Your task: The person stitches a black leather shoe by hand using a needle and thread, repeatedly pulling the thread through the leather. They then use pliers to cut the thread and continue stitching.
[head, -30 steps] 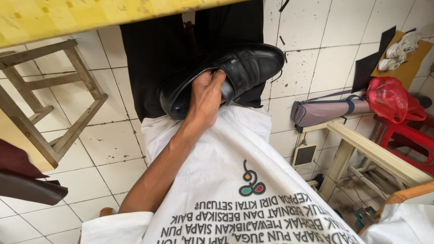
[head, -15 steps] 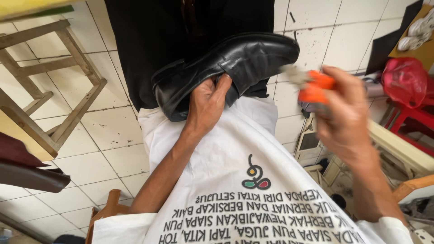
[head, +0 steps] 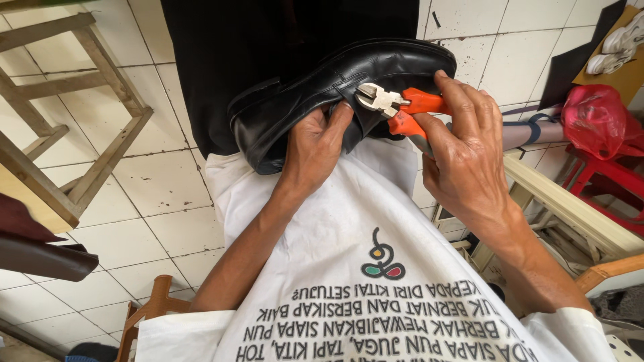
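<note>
The left hand [head: 314, 144] clamps the black shoe [head: 335, 94] on the lap while the right hand [head: 463, 157] grips orange-handled pliers [head: 396, 107], whose tips bite the shoe's edge just beyond the left fingertips, so a steady pull seems called for.

Shoe [head: 349, 87]: glossy black all over. Pliers [head: 402, 110]: orange grips, silver-grey metal head. Shirt [head: 349, 268]: white, black lettering, small emblem in black, yellow, green and red. Trousers [head: 268, 47]: black. Floor tiles [head: 161, 188]: off-white, dark-speckled. Stool [head: 67, 114]: bare pale wood. Plastic bag [head: 594, 117]: red.
</note>
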